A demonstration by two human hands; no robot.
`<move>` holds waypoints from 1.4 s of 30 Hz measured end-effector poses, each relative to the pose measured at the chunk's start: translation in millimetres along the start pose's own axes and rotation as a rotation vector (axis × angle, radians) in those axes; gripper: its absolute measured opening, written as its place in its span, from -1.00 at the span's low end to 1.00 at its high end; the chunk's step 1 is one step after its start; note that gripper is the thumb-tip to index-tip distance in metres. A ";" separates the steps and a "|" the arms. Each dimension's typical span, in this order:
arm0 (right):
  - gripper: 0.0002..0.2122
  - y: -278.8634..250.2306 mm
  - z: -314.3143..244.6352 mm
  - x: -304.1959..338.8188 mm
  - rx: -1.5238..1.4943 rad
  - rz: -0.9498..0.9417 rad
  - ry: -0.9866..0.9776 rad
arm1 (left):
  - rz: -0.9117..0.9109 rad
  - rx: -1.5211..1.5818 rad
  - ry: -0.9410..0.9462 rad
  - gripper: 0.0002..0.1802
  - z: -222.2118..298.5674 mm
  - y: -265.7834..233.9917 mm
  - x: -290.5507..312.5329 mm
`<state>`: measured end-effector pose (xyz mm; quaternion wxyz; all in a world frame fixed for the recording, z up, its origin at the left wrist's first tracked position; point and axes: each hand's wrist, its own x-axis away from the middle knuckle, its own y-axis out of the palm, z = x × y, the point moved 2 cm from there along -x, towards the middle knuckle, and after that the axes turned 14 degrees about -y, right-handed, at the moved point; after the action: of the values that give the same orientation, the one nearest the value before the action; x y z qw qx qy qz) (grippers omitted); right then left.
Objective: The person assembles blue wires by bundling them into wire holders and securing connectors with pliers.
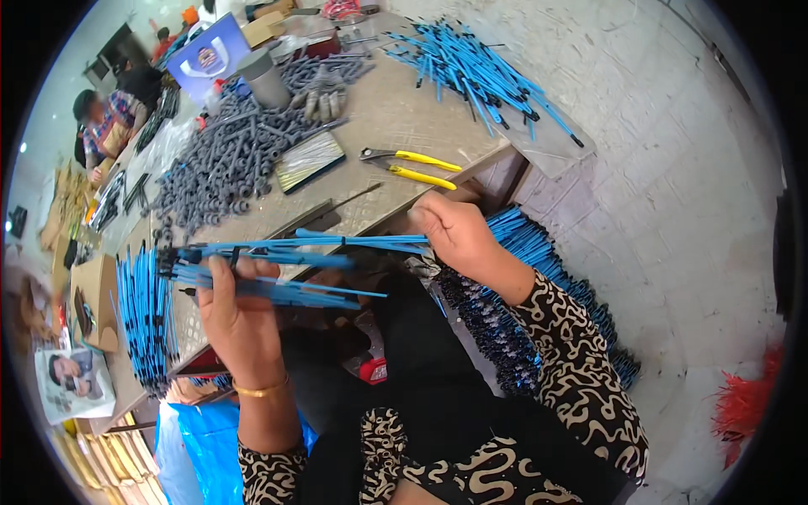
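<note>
Above the lap [412, 353], near the bench [404, 109], blue rods [379, 241] stretch between two hands: the left hand's [241, 324] fingers grasp them near their dark ends, while the right hand's [461, 236] fingers appear to pinch a few opposite ends. Their long axis runs left to right, dark ends leftward. This looks like bunching or separating; the next move calls for keeping rods aligned

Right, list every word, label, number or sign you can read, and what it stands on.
None reads clearly.
Violet-blue bag: emblem and lettering too small to read.
Red item with white label: print too small and blurred.
Portrait print: no lettering distinguishable.
</note>
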<state>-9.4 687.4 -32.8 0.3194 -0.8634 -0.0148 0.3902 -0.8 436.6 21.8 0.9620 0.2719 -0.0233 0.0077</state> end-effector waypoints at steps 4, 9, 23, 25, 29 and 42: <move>-0.83 -2.8 26.6 7.8 -0.186 -0.174 0.131 | -0.226 0.103 -0.037 -0.85 -0.3 13.2 12.7; -0.73 -71.6 129.0 -38.3 0.374 0.027 0.185 | -0.388 0.339 -0.195 -0.79 5.0 19.4 21.2; -0.75 -100.6 234.9 -83.9 0.705 -0.070 0.264 | -0.453 -0.184 -0.532 -0.85 0.1 -10.5 31.5; -0.75 -94.7 225.5 -89.0 0.731 -0.125 0.255 | -0.450 -0.206 -0.518 -0.82 -3.4 -12.7 34.8; -0.75 -82.1 200.3 -108.2 0.783 -0.038 0.023 | -0.397 -0.193 -0.486 -0.72 -5.2 -16.3 39.8; -0.87 -20.4 116.4 -142.9 0.536 -0.021 -0.202 | -0.223 0.094 -0.407 -0.54 -4.0 -45.7 28.4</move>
<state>-183.7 727.3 16.4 0.5373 -0.7046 0.0479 0.4610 29.0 399.9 -4.2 0.9187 0.3131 -0.1862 -0.1523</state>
